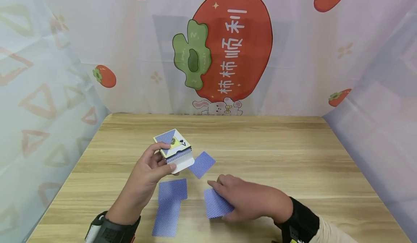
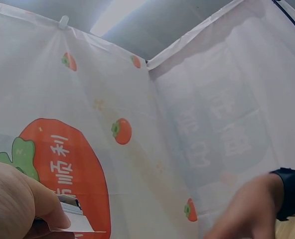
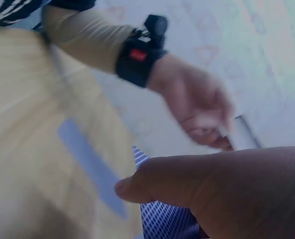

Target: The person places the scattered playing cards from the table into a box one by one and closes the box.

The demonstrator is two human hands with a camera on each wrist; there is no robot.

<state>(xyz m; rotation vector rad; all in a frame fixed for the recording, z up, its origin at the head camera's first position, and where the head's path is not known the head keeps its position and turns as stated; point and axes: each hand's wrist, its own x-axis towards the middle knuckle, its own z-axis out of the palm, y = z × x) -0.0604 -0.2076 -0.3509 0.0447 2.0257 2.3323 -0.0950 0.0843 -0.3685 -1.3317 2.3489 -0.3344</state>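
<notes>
In the head view my left hand (image 1: 148, 169) grips an open playing-card box (image 1: 174, 145), tilted above the table. Its printed side bears an ace mark, its white flap (image 1: 182, 162) hangs out, and the edges of cards show inside the opening. My right hand (image 1: 249, 199) holds a blue-patterned playing card (image 1: 216, 204) by its right side, low over the table. The right wrist view shows my thumb (image 3: 157, 181) lying across that card, with the other fingers hidden. Between the hands, two overlapping cards (image 1: 167, 214) lie face down; another card (image 1: 202, 165) lies just beyond the box's flap.
The wooden table (image 1: 277, 145) runs back to a white cloth backdrop (image 1: 130, 37) printed with persimmons. Cloth side walls (image 1: 49, 102) stand at left and right. Both wrists wear black straps (image 1: 114, 228).
</notes>
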